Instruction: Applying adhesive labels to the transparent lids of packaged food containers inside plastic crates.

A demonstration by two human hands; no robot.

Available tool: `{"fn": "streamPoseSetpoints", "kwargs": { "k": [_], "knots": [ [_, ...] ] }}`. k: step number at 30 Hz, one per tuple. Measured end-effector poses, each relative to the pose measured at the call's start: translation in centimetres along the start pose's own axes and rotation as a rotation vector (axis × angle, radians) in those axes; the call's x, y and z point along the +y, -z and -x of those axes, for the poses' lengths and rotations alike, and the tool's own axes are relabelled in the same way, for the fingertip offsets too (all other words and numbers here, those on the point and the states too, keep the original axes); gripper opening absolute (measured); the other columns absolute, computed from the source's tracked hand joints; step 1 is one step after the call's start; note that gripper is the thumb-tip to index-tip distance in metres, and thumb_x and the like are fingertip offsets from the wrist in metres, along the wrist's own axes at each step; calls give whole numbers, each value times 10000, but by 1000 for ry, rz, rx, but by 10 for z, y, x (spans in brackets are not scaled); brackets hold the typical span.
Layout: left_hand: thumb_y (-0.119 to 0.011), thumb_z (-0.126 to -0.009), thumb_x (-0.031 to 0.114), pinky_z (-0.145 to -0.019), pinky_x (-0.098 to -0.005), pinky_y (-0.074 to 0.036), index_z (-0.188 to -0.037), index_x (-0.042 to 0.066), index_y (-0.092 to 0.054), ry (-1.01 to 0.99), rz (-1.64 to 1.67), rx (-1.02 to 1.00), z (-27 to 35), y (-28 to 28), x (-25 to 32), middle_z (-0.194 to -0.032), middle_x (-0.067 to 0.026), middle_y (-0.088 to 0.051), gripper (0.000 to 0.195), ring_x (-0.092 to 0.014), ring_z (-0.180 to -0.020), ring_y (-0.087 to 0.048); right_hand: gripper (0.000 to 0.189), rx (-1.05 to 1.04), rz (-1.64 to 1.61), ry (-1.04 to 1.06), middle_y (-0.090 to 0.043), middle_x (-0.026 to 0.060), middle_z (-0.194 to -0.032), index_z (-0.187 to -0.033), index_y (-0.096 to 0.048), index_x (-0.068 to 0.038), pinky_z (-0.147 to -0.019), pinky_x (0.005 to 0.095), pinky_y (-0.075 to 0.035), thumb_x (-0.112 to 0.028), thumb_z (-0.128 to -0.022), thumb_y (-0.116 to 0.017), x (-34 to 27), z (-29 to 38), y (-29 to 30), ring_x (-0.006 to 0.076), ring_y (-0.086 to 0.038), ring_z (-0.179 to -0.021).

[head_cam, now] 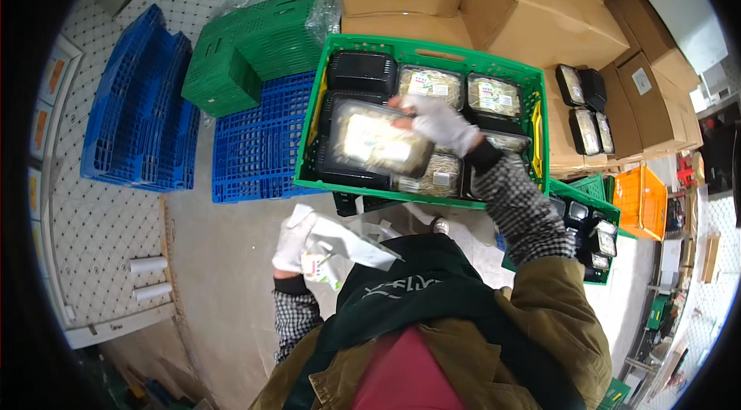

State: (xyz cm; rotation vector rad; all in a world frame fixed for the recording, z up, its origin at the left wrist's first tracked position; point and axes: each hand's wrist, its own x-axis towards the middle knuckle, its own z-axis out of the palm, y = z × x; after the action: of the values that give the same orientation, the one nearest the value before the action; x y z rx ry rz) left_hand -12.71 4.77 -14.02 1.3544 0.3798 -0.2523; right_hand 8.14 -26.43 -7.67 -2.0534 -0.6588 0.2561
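My right hand (443, 123), in a white glove with bare fingertips, grips the right upper edge of a clear-lidded food tray (376, 141), blurred and tilted over the left part of a green plastic crate (422, 45). Pale strands show under its lid, which bears a label. Several packed trays (494, 96) with black bases stand in the crate, and a black tray (362, 70) fills its far left corner. My left hand (294, 242), gloved too, holds a strip of labels (353, 245) in front of my dark apron, left of the crate's near side.
Blue plastic pallets (263, 138) and stacked green crates (278, 34) are at the left. Cardboard boxes (556, 22) rise behind the crate, with several trays (584, 132) on cardboard to the right. Another filled green crate (613, 265) and an orange basket (639, 202) stand at right.
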Motion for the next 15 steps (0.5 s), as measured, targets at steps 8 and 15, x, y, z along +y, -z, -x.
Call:
{"fn": "streamPoseSetpoints", "kwargs": {
  "k": [8, 15],
  "knots": [
    [-665, -858, 97, -634, -247, -500, -956, 71, -648, 12, 207, -4, -14, -14, -18, -828, 19, -633, 103, -89, -737, -609, 529, -82, 855, 233, -436, 66, -1402, -1143, -605, -114, -1088, 439, -276, -190, -648, -775, 83, 43, 85, 282, -331, -1344],
    [-654, -869, 103, -585, -221, -476, -930, 53, -672, 95, 70, -61, -34, -50, 3, -819, 17, -645, 81, -62, -702, -600, 620, -106, 959, -298, -571, 139, -1147, -1191, -582, -96, -944, 388, -428, -306, -652, -804, 170, 121, 109, 324, -522, -1107]
  ]
}}
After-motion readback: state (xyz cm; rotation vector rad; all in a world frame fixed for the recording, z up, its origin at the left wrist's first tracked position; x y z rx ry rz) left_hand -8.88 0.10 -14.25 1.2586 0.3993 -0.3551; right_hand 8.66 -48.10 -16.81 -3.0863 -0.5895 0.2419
